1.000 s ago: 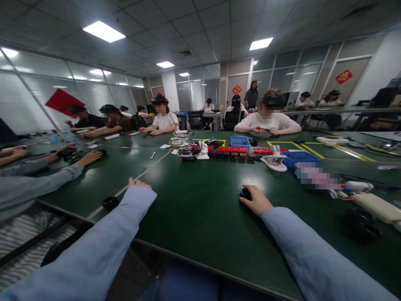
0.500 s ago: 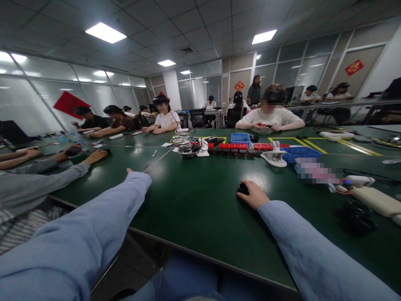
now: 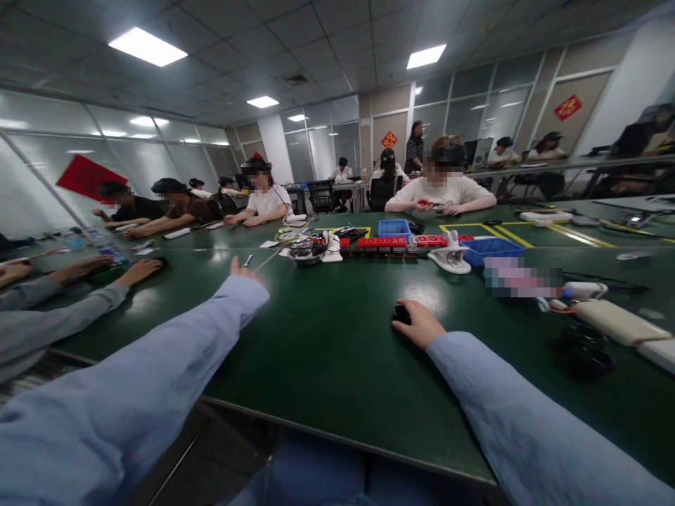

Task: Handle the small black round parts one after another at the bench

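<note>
Black piece [image 3: 401,314], nearer than the bowl [image 3: 306,261] and right of it, is gripped by our right hand [image 3: 422,325]. Only that looks done: left of the bowl, the wrench [image 3: 248,260] seems unlifted beside our left hand [image 3: 247,273], whose grip we cannot tell.

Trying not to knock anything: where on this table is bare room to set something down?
The widest patch lies between the left hand and right hand, from the red strip to the near edge of the table. A smaller one shows between the left sleeve and a co-worker's grey sleeve. Crowded: around the bowl, blue tray and cream block.
</note>
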Motion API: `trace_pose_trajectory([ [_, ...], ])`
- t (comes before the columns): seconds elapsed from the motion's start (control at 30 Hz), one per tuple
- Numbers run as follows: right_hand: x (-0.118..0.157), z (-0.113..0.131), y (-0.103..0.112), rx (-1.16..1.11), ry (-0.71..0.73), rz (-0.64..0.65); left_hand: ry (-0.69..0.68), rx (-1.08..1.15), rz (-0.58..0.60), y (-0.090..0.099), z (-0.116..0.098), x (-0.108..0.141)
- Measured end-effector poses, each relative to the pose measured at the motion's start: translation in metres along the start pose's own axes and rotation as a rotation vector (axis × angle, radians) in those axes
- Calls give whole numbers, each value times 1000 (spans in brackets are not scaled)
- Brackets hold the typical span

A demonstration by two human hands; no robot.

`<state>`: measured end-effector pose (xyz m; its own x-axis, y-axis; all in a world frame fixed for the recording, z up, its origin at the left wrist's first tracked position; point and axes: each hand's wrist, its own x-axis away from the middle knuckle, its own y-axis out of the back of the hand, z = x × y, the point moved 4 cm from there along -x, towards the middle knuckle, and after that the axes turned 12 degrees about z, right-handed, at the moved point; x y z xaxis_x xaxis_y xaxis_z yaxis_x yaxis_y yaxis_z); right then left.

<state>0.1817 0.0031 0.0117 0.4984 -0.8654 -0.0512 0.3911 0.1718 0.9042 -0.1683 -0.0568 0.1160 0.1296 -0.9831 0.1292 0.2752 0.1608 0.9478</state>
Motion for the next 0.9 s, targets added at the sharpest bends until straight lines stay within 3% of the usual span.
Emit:
trace_pose_trajectory([
  [0.07, -1, -2, 0, -22, 9, -28, -62, -44, -10, 9, -47, -4],
  [0.17, -1, -2, 3, -110, 48, -92, -355, 245, 50, 13, -136, -3],
  [0.23, 2, 3, 7, -190, 127, -139, -474, 628, 86, 10, -185, -3],
  [0.3, 9, 12, 12, -251, 215, -187, -438, 1162, 204, -1, -219, -7],
  [0.37, 17, 23, 16, -283, 269, -230, -312, 1628, 514, -20, -244, -9],
  [0.47, 27, 41, 22, -309, 325, -241, -309, 2089, 819, -33, -258, -3],
  [0.63, 39, 59, 26, -368, 425, -283, -576, 2498, 974, -35, -243, 22],
  [0.73, 45, 67, 22, -395, 488, -270, -582, 2634, 1005, -44, -243, 35],
  [0.9, 50, 75, 9, -400, 556, -169, -531, 2739, 838, -51, -239, 56],
])
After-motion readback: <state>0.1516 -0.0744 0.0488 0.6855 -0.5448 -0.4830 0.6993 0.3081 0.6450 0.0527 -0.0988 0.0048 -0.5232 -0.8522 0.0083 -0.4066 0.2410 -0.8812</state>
